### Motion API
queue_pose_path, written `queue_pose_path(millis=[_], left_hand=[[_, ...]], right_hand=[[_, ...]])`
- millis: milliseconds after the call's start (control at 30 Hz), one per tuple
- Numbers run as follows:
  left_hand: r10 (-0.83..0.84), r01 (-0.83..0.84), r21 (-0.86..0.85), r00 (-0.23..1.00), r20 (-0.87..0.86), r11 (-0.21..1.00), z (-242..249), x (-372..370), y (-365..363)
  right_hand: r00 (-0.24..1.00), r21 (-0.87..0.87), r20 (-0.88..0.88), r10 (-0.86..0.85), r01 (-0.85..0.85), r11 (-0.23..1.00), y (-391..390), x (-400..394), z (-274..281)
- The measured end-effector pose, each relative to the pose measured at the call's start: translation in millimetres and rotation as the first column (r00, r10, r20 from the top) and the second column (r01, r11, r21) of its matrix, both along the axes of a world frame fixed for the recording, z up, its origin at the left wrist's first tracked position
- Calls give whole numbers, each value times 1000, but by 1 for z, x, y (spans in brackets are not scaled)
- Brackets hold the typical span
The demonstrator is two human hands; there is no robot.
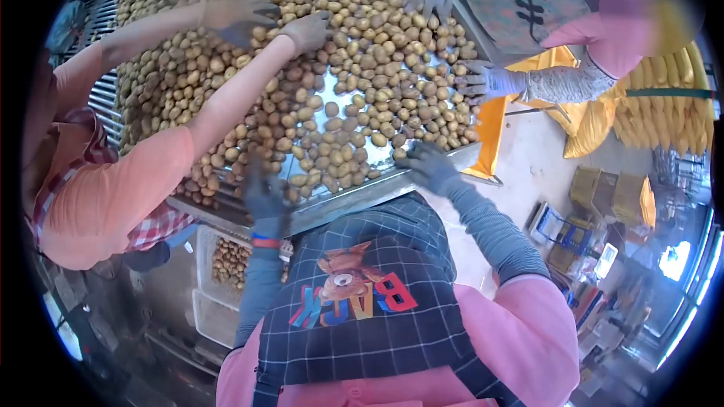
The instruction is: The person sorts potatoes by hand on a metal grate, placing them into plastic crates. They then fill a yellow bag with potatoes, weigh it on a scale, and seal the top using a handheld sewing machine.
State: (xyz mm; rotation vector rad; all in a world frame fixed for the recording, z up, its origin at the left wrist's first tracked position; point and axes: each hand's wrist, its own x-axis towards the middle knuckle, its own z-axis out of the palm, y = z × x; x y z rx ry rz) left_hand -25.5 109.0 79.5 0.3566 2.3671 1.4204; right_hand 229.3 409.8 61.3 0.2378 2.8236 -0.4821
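Many potatoes [354, 117] lie loose across a metal sorting table [354, 200], with bare patches of its surface showing among them. My left hand [265, 192], in a dark grey glove, is over the near edge beside the potatoes. Motion smears its fingers, so I cannot see whether they hold anything. My right hand [434, 167], gloved in the same grey, rests at the near right corner. Its fingers are spread towards the closest potatoes, and nothing shows in its grip.
At the left, a co-worker's gloved hands [308, 33] reach into the pile. Across the table, another person's gloved hand [486, 79] touches potatoes. A yellow chute [492, 136] hangs off the right side. White crates [215, 316], one with potatoes, stand below left. Yellow sacks [664, 98] are stacked at right.
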Motion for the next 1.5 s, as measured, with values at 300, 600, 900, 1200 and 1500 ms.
queue_pose_path(millis=[300,600,900,1200,1500], left_hand=[[-380,-93,-685,774,-507,723,-66,-22,-58],[-170,-75,-376,800,-576,923,-52,-26,-62],[-335,-61,-583,768,-546,810,-46,-20,-38],[-580,330,-507,654,-486,797,-36,64,5],[-217,140,-720,976,-15,679,-16,48,-40]], right_hand=[[655,-219,-547,-522,489,844,-22,-84,4],[989,185,-150,3,25,982,4,-46,-27],[818,-163,-279,-503,476,864,43,-180,24],[975,74,-207,75,-61,995,5,-115,-59],[909,-97,-402,-111,78,992,-81,-170,8]])
